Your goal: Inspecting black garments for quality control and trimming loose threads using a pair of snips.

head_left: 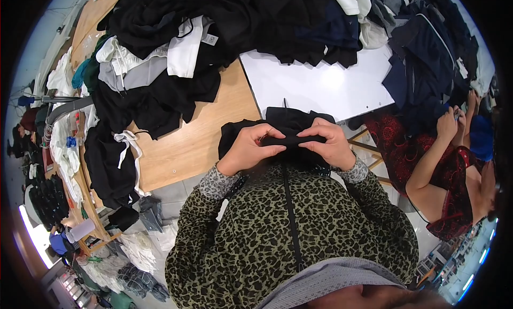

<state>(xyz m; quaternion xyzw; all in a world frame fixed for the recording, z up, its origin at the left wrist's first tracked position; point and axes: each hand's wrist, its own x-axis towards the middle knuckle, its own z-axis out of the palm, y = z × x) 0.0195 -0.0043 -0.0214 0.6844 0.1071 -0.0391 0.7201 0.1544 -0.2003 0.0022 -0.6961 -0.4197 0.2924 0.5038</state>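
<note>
A black garment (302, 118) is bunched up close to my chest, at the table's near edge. My left hand (247, 148) pinches a folded edge of it between thumb and fingers. Something small and dark shows against the left fingers, too small to name. Facing it, my right hand (331, 144) pinches the same folded edge, and a short stretch of cloth runs between the two. A thin dark cord or strip (285, 102) sticks up past the garment's far side. The garment's lower part is hidden behind my hands and jacket.
Black clothes (235, 20) lie heaped across the far side, with a white piece (184, 49) among them. Bare wood tabletop (181, 148) meets a white board (315, 87). A dark navy pile (422, 52) stands far right. Beside me, a co-worker in red-and-black clothing (401, 148) handles dark cloth.
</note>
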